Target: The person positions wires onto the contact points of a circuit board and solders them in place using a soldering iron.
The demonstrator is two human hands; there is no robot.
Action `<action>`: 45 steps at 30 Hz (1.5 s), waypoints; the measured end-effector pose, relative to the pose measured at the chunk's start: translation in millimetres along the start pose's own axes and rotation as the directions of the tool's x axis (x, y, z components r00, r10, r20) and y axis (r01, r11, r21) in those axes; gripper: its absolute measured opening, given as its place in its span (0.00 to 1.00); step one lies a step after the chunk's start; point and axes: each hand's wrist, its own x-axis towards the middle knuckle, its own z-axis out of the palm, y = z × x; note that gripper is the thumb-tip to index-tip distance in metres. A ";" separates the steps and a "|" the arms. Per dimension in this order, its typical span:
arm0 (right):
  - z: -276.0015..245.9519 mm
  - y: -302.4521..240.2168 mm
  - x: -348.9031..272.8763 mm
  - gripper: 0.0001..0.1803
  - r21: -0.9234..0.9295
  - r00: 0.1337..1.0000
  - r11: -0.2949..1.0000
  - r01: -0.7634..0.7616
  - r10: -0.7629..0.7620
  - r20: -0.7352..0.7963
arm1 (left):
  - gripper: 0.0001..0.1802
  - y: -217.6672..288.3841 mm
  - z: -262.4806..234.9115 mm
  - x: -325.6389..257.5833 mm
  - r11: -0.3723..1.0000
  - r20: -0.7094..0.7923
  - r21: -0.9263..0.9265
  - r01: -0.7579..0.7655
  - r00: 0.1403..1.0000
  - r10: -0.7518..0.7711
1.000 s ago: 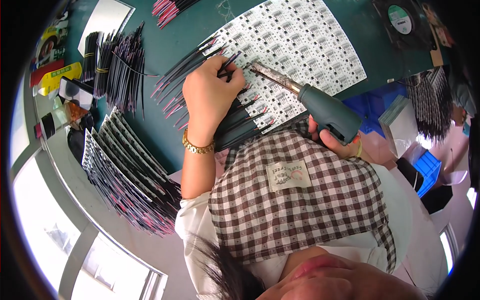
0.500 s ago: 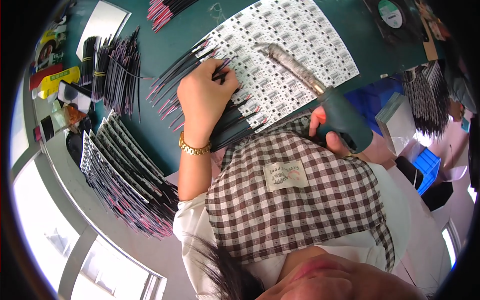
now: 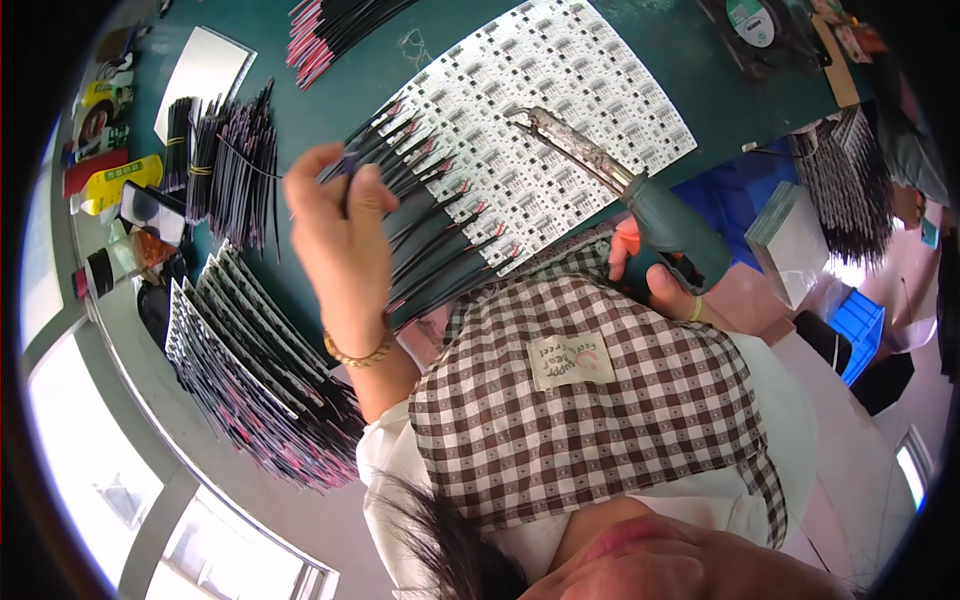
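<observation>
My left hand is raised left of the circuit board sheet, blurred, with thumb and fingers drawn together around something small and dark purple that I cannot make out. Black wires with reddish ends lie in a row along the near-left edge of the white circuit board sheet. In my right hand is a soldering gun with a dark green handle. Its scorched metal barrel points up and left, the bent tip over the boards. The handle hides part of my right hand.
Bundled dark wires and a white sheet lie to the left. Below them hangs a stack of wired boards. More wires lie at the top. A reel sits far right, blue bins lower right.
My left hand has moved left, off the wires at the sheet's edge, uncovering them. The soldering gun stays over the boards, shifted slightly in the picture along with the table.
</observation>
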 end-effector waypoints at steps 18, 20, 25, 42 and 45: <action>-3.1 8.7 -1.0 0.26 -0.023 1.000 0.999 -0.023 0.023 0.021 | 0.06 -22.9 47.8 -9.2 0.999 0.002 0.013 0.041 0.999 -0.041; -3.9 6.7 -1.6 0.25 -0.045 0.999 0.999 -0.024 0.026 0.028 | 0.06 -25.2 51.6 -7.6 1.000 -0.013 -0.013 0.027 1.000 -0.027; -2.0 3.6 0.6 0.22 -0.120 0.998 0.993 0.012 -0.006 0.057 | 0.06 -25.8 49.9 -9.2 0.997 0.017 -0.041 0.061 0.998 -0.061; 1.9 -5.5 -8.1 0.19 -0.143 0.958 0.947 -0.286 0.287 -0.020 | 0.06 -19.3 52.9 -11.8 0.970 0.050 0.240 -0.028 0.999 0.017; 4.5 -6.3 -7.8 0.11 -0.169 0.968 0.954 -0.247 0.236 -0.079 | 0.07 -16.3 52.9 -11.3 0.964 0.059 0.262 -0.036 0.998 0.022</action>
